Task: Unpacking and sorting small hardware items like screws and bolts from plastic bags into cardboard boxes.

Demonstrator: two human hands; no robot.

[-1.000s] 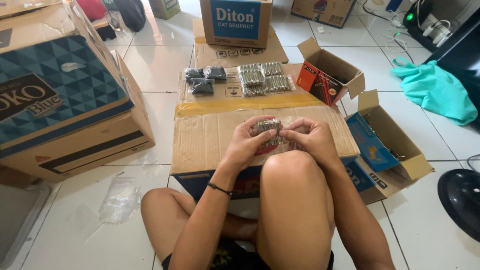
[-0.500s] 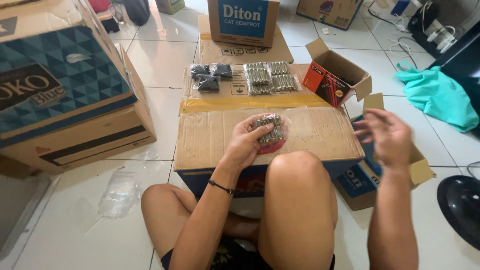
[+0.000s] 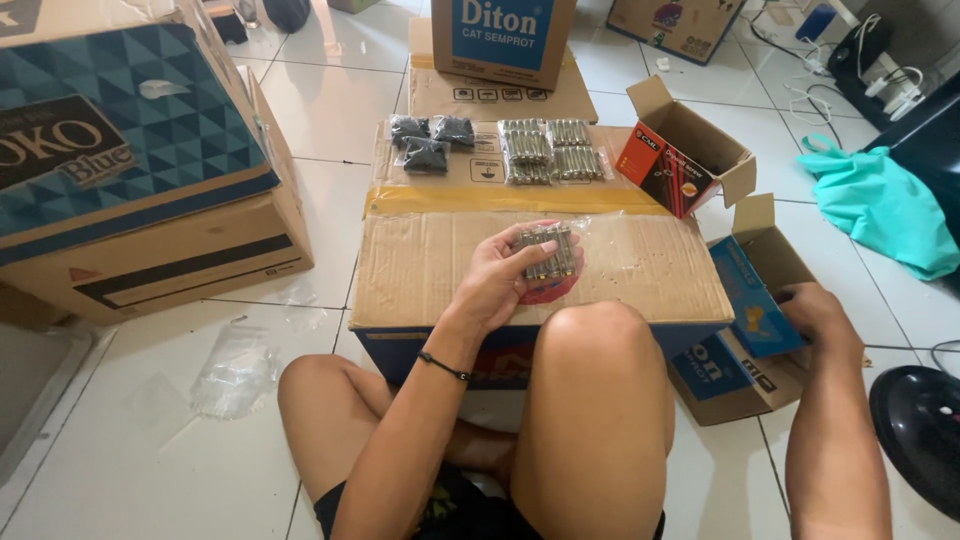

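My left hand [image 3: 505, 277] holds a clear packet of grey metal bolts [image 3: 546, 252] over the big cardboard box [image 3: 420, 260] in front of me. My right hand [image 3: 818, 315] reaches down into the open blue carton [image 3: 752, 290] on the floor at the right; its fingers are hidden inside. Further back on the box top lie more clear packets of grey bolts [image 3: 545, 152] and three small bags of black parts [image 3: 428, 143].
An open red carton [image 3: 682, 155] stands at the back right. A large blue-and-brown box [image 3: 130, 170] sits at the left. A blue-labelled box [image 3: 503, 38] is behind. A teal cloth [image 3: 878, 205], a black round object [image 3: 920, 432] and plastic wrap [image 3: 235, 365] lie on the tiled floor.
My right hand left the packet and swung right and down into the blue carton. My left hand keeps the bolt packet over the box.
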